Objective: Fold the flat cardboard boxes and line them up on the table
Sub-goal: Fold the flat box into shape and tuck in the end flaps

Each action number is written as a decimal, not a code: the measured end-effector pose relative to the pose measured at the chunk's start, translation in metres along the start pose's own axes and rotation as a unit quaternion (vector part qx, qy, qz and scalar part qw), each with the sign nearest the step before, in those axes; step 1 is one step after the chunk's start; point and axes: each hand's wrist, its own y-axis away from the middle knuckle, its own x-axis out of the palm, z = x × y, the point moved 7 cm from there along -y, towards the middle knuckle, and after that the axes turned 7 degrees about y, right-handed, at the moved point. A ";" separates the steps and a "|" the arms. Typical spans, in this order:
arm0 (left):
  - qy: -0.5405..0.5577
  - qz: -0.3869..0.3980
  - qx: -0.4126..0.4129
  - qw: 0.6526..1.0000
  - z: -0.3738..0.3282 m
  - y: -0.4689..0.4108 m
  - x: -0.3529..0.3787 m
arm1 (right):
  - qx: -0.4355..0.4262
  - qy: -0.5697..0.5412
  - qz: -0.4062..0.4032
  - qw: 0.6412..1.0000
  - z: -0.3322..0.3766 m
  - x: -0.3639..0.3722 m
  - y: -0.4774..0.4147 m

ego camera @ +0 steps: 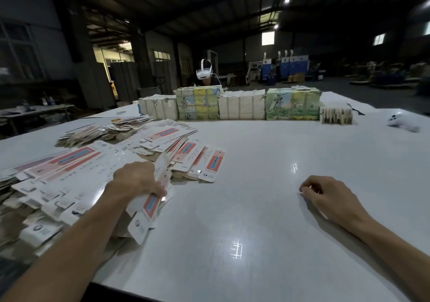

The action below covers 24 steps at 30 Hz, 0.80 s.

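Currently, left hand (137, 180) pinches one flat box (152, 203) at the pile (69, 174) edge, 9 o'clock; right hand (325, 194) rests loosely curled, empty, on the desk (256, 208), 3 o'clock. Risk: lifting may drag the pile and scatter it.

One flat box (151, 203), white with a red-and-blue printed panel, is tilted up on edge in the fingers (160, 191) of the left hand (136, 178), with its tabbed end below them. A heap of flat boxes (76, 169) sprawls behind and left of those fingers, overlapping and unfolded.
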 end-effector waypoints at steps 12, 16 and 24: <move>0.538 0.305 0.241 0.748 -0.147 0.048 0.023 | 0.001 -0.034 0.006 0.999 0.001 0.000 -0.001; 0.645 0.403 0.177 0.624 -0.215 0.070 0.052 | -0.022 -0.118 -0.011 0.993 0.007 -0.008 0.000; 0.706 0.371 0.150 0.584 -0.275 0.080 0.105 | -0.015 -0.207 -0.137 0.969 0.002 -0.026 0.004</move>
